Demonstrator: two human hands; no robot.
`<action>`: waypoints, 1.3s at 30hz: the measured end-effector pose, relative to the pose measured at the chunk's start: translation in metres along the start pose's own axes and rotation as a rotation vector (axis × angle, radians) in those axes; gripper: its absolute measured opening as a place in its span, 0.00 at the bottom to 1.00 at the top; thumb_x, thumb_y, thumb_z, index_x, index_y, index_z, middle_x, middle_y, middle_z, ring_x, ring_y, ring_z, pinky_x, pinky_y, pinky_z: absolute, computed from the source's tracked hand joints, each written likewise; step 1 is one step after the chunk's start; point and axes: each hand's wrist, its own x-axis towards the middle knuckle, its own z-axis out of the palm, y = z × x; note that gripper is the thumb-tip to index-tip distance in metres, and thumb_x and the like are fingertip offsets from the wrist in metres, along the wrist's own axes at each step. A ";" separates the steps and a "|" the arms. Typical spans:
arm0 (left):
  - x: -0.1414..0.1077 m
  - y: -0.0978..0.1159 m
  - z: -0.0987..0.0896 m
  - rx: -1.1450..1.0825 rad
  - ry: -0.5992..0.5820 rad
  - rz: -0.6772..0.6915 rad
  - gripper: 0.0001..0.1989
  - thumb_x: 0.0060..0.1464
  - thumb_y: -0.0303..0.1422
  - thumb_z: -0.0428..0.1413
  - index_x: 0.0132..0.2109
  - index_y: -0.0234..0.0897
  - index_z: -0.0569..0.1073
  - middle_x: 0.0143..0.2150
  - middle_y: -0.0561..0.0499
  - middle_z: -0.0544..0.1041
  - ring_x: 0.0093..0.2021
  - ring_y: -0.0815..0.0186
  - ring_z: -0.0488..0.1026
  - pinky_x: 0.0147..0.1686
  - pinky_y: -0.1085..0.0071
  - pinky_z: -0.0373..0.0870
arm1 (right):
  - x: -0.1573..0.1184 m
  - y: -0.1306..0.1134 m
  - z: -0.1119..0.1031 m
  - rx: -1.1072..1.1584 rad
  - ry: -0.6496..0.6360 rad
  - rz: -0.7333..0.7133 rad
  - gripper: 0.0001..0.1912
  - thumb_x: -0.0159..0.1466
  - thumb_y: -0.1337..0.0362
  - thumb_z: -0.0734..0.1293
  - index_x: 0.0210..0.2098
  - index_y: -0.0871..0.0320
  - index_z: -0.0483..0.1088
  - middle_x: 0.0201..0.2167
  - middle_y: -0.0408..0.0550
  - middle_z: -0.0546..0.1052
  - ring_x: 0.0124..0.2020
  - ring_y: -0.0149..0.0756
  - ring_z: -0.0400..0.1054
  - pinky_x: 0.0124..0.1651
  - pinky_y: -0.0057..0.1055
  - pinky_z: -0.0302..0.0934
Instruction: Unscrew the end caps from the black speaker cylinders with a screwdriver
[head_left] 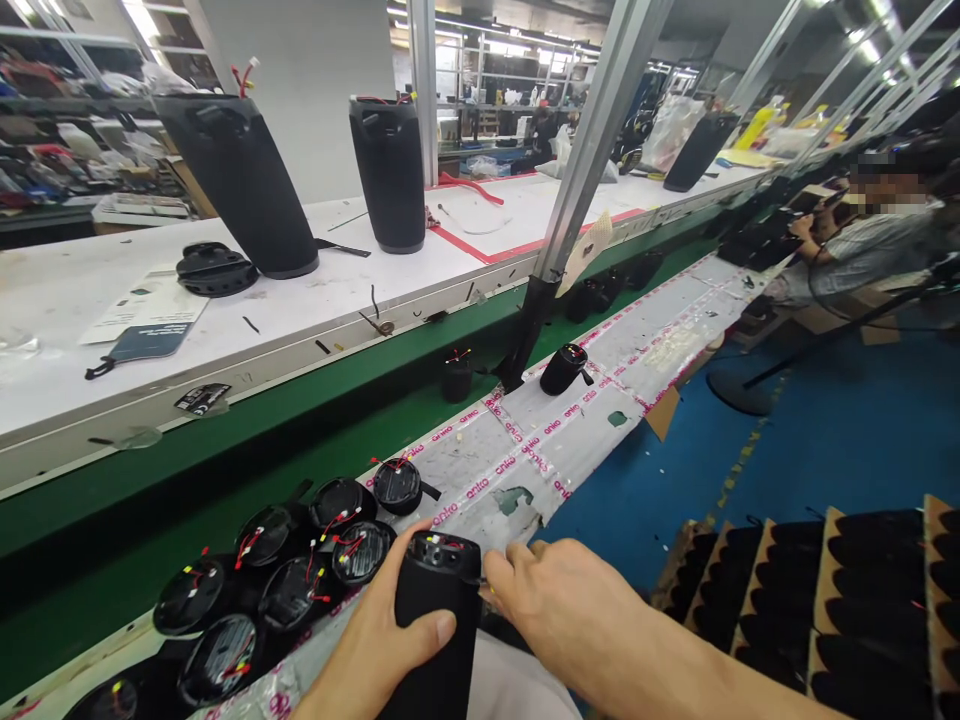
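Observation:
My left hand (382, 630) is wrapped round a black fabric-covered cylindrical speaker (436, 650), its thumb lying across the near side. The speaker stands nearly upright, with its recessed top towards me. At the right of its upper rim is my right hand (551, 590), fingers curled closed in a pinch; what lies between the fingertips is hidden. To the left, several black speaker bodies (291, 592) stand crowded together, with red and yellow wires and white connectors on their tops. Another black speaker body (561, 372) stands farther along the taped bench (465, 455).
Taller black speakers (388, 180) stand on the white raised shelf (90, 370), beside a round black cap (216, 270) and printed cards (154, 325). A metal post (592, 130) rises at the shelf's edge. Cardboard-divided rows of black parts (862, 600) are at lower right. A co-worker (862, 240) sits beyond.

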 end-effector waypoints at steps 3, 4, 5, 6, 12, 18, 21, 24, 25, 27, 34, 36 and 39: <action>0.002 -0.002 -0.007 -0.297 -0.140 -0.069 0.46 0.48 0.48 0.68 0.70 0.42 0.60 0.67 0.42 0.73 0.69 0.40 0.65 0.67 0.50 0.61 | 0.002 0.007 -0.002 0.171 0.089 0.039 0.08 0.73 0.61 0.65 0.40 0.52 0.60 0.28 0.39 0.72 0.25 0.38 0.69 0.24 0.38 0.47; 0.002 -0.003 -0.009 -0.394 -0.167 -0.119 0.47 0.48 0.47 0.68 0.71 0.43 0.59 0.66 0.42 0.75 0.67 0.40 0.68 0.64 0.51 0.65 | 0.002 0.010 -0.003 0.217 0.117 0.052 0.07 0.74 0.62 0.65 0.41 0.52 0.60 0.30 0.39 0.72 0.27 0.38 0.70 0.26 0.38 0.50; 0.001 -0.002 -0.010 -0.466 -0.182 -0.165 0.49 0.48 0.47 0.68 0.72 0.42 0.57 0.64 0.42 0.77 0.65 0.41 0.71 0.61 0.52 0.68 | 0.001 0.013 -0.005 0.243 0.139 0.065 0.06 0.74 0.63 0.65 0.41 0.52 0.61 0.30 0.39 0.72 0.28 0.38 0.71 0.28 0.38 0.52; 0.001 -0.002 -0.011 -0.512 -0.190 -0.199 0.50 0.47 0.46 0.68 0.72 0.42 0.57 0.62 0.41 0.78 0.63 0.41 0.72 0.59 0.54 0.70 | 0.000 0.016 -0.007 0.247 0.152 0.074 0.06 0.73 0.65 0.64 0.41 0.52 0.61 0.31 0.39 0.72 0.29 0.38 0.70 0.29 0.38 0.53; -0.003 0.007 -0.009 -0.530 -0.187 -0.206 0.40 0.50 0.44 0.68 0.67 0.41 0.67 0.57 0.42 0.82 0.56 0.46 0.78 0.48 0.61 0.74 | -0.004 0.020 -0.009 0.110 0.140 0.053 0.09 0.69 0.65 0.68 0.40 0.52 0.62 0.31 0.41 0.70 0.30 0.41 0.67 0.30 0.39 0.51; -0.001 0.018 -0.005 -0.525 -0.278 -0.130 0.34 0.51 0.43 0.68 0.64 0.42 0.72 0.54 0.44 0.84 0.56 0.45 0.79 0.48 0.59 0.74 | -0.001 0.016 -0.010 0.005 0.127 0.032 0.12 0.63 0.72 0.68 0.41 0.52 0.62 0.31 0.42 0.69 0.30 0.41 0.65 0.29 0.39 0.50; -0.001 0.020 -0.006 -0.520 -0.295 -0.116 0.35 0.51 0.42 0.68 0.65 0.43 0.71 0.55 0.44 0.83 0.57 0.44 0.79 0.50 0.57 0.75 | 0.000 0.018 -0.014 -0.040 0.146 0.004 0.15 0.59 0.75 0.67 0.42 0.53 0.63 0.31 0.43 0.69 0.30 0.42 0.65 0.29 0.39 0.51; -0.003 0.021 -0.008 -0.484 -0.239 -0.143 0.34 0.50 0.42 0.69 0.64 0.44 0.73 0.56 0.46 0.83 0.59 0.46 0.77 0.60 0.54 0.70 | 0.000 0.022 -0.019 -0.083 0.156 -0.024 0.16 0.56 0.76 0.66 0.41 0.54 0.64 0.30 0.43 0.69 0.28 0.42 0.64 0.29 0.39 0.52; -0.004 0.022 -0.008 -0.466 -0.217 -0.156 0.34 0.50 0.42 0.69 0.63 0.45 0.74 0.56 0.47 0.83 0.60 0.46 0.76 0.62 0.53 0.68 | 0.000 0.023 -0.020 -0.096 0.156 -0.029 0.16 0.56 0.76 0.65 0.41 0.54 0.65 0.30 0.43 0.68 0.28 0.42 0.64 0.29 0.39 0.52; -0.004 0.022 -0.009 -0.434 -0.186 -0.171 0.32 0.49 0.42 0.70 0.62 0.46 0.75 0.58 0.48 0.83 0.62 0.46 0.75 0.65 0.53 0.66 | 0.001 0.025 -0.023 -0.116 0.157 -0.036 0.16 0.56 0.76 0.65 0.42 0.55 0.66 0.30 0.44 0.69 0.28 0.42 0.64 0.28 0.39 0.53; -0.001 0.026 -0.005 -0.458 -0.236 -0.094 0.33 0.51 0.40 0.68 0.63 0.43 0.74 0.59 0.45 0.81 0.64 0.42 0.72 0.66 0.49 0.65 | 0.002 0.029 -0.027 -0.156 0.195 -0.055 0.17 0.55 0.76 0.66 0.43 0.56 0.67 0.30 0.44 0.70 0.28 0.42 0.65 0.30 0.39 0.55; -0.001 0.025 -0.006 -0.450 -0.253 -0.103 0.33 0.51 0.40 0.68 0.64 0.44 0.74 0.61 0.46 0.81 0.65 0.42 0.71 0.66 0.49 0.65 | 0.002 0.028 -0.026 -0.149 0.173 -0.055 0.16 0.56 0.76 0.66 0.43 0.56 0.66 0.30 0.44 0.70 0.29 0.42 0.65 0.30 0.39 0.54; -0.001 0.024 -0.006 -0.459 -0.278 -0.107 0.33 0.52 0.41 0.68 0.65 0.45 0.72 0.62 0.46 0.80 0.66 0.42 0.71 0.65 0.49 0.66 | 0.001 0.027 -0.024 -0.136 0.150 -0.050 0.16 0.57 0.76 0.66 0.42 0.55 0.66 0.31 0.44 0.70 0.29 0.42 0.65 0.29 0.39 0.54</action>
